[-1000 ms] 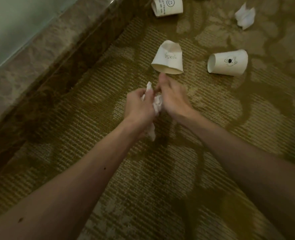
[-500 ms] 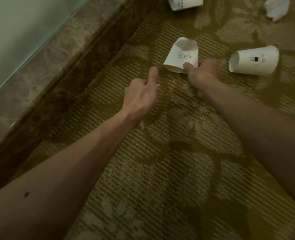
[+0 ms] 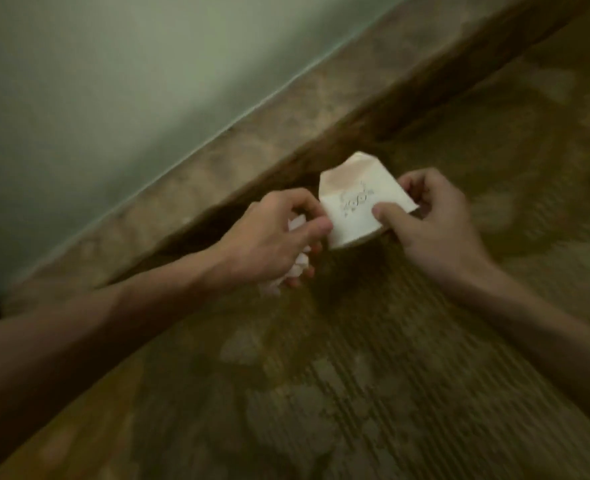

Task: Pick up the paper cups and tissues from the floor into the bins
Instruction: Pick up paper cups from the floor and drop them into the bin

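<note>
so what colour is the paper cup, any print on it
Off-white paper cup with a small dark line drawing on its side; the head view shows it.

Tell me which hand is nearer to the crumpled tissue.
Left. The left hand grips the tissue in its curled fingers; the right hand is apart from it, across the paper cup that it pinches.

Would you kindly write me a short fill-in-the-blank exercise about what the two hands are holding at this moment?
1. The left hand grips a crumpled white ____.
2. The right hand pinches a squashed paper ____ bearing a small drawing.
3. Beside that drawing, on the printed face, lies the right hand's ____.

Missing words: tissue; cup; thumb.
</note>
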A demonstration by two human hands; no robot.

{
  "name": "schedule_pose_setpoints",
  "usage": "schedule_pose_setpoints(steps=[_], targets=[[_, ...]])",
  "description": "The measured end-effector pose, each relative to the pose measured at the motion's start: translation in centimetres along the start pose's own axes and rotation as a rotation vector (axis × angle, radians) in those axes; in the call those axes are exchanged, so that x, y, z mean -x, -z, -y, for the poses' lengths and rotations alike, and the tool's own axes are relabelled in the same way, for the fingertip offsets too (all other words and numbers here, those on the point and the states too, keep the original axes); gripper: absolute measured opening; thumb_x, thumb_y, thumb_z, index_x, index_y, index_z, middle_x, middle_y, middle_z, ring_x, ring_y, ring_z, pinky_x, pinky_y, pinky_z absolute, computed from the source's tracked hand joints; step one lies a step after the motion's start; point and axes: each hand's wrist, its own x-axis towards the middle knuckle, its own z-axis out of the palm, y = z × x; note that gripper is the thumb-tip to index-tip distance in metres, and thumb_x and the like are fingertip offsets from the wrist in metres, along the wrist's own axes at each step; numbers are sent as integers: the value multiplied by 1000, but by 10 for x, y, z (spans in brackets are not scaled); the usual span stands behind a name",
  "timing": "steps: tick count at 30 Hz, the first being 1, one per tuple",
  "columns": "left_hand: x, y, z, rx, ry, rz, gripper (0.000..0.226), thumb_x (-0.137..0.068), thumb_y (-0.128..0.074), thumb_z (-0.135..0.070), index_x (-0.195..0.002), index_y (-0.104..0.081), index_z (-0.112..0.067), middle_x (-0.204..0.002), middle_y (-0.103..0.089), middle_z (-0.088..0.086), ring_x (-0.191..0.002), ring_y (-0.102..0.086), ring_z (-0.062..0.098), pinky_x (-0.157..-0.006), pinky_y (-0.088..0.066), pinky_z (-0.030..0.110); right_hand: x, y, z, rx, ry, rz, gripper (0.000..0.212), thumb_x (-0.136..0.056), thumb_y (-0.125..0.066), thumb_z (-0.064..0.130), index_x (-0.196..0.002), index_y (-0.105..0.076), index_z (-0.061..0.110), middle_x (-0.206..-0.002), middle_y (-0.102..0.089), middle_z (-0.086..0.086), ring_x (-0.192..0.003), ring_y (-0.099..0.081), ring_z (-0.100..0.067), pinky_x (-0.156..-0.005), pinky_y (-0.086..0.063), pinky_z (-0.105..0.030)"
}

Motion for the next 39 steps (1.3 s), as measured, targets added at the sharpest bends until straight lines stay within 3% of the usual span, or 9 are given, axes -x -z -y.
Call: schedule_pose_setpoints(steps=[6,11,15,20,24,28,31,36,39], targets=[[121,75,67,-87,151,-100,29,-89,-57,-50,-78,-61,-24,-60,-62,-19,-47,-57,0,-43,-43,15,36,-118,46,-64,85,428,13,-86,-68,25,-97,-63,30,-94,-69,8,-83,-66,-4,-56,-50,-18],[261,108,117,-20,285,-336,48,-88,-49,-66,-69,-63,-24,-54,-55,-10,-45,-52,4,-41,-38,17,96,-198,96,-17,205,709,12,-83,-67,32,-95,-67,34,-92,-71,14,-85,-66,4,-63,-51,-19],[379,128,149,358,370,-564,50,-100,-37,-25,-54,-55,-20,-52,-53,-4,-44,-51,7,-41,-39,17,161,-273,148,-17,322,996,22,-78,-66,40,-100,-66,37,-98,-71,17,-89,-66,5,-64,-55,-17],[520,131,179,394,224,-685,33,-94,-36,-36,-80,-59,-17,-72,-58,-4,-68,-57,6,-63,-47,17,240,-350,196,-3,486,1165,28,-80,-71,37,-103,-56,43,-97,-71,12,-86,-68,2,-63,-58,-20],[628,129,218,303,235,-1022,23,-89,-39,-30,-88,-62,-27,-78,-64,-9,-69,-60,2,-59,-47,15,289,-397,241,38,579,1261,35,-54,-70,53,-85,-54,49,-85,-73,18,-70,-70,0,-50,-51,-13],[723,101,277,325,338,-1336,13,-92,-48,-40,-97,-59,-36,-87,-63,-7,-74,-62,13,-55,-50,24,340,-442,274,111,696,1308,38,-45,-68,61,-80,-56,51,-81,-74,15,-66,-72,-6,-48,-56,-26],[754,75,321,386,424,-1470,19,-101,-51,-23,-100,-55,-42,-95,-62,-4,-74,-66,7,-53,-52,23,377,-468,288,147,746,1352,38,-46,-70,59,-81,-57,50,-82,-74,14,-67,-72,-7,-50,-57,-33],[779,37,372,-22,709,-1312,28,-86,-71,-34,-100,-47,-39,-99,-57,-12,-88,-62,3,-64,-56,24,444,-507,286,241,773,1536,32,-52,-70,53,-80,-56,47,-86,-74,15,-75,-72,-3,-51,-56,-21],[783,21,389,-19,791,-1088,14,-86,-68,-45,-92,-56,-40,-94,-60,-22,-95,-60,-5,-69,-49,16,484,-525,276,302,828,1620,24,-73,-72,37,-89,-54,40,-91,-71,19,-79,-70,0,-53,-55,-18]])
